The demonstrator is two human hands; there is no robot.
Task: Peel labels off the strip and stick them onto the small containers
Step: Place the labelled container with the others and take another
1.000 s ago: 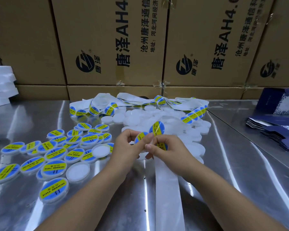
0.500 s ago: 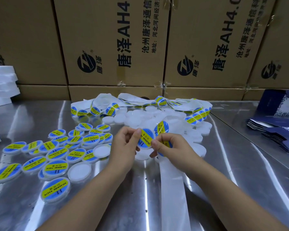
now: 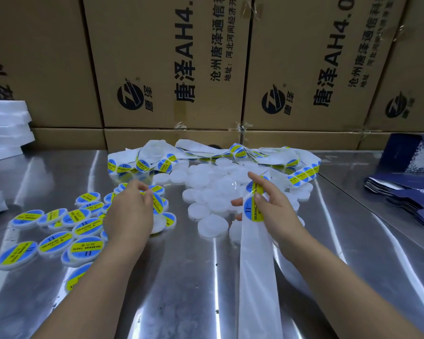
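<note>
The left hand (image 3: 130, 211) has carried the freshly labelled container (image 3: 158, 204) off to the left, fingers curled round it over the labelled pile (image 3: 59, 223). The right hand (image 3: 277, 211) pinches the strip (image 3: 255, 265) by the next label (image 3: 253, 212). One more is done; plain containers (image 3: 213, 189) wait farther back on the desk (image 3: 181, 289).

Strip (image 3: 256, 277) cut off below, left hand (image 3: 129, 216) hiding container (image 3: 158, 204) (partly)

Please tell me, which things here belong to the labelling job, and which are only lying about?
For the job: label strip, pinched by right hand; labelled container, held by left hand; labelled pile; bare white containers.
Lying about: cardboard boxes; dark blue folded cartons; white foam sheets.
</note>
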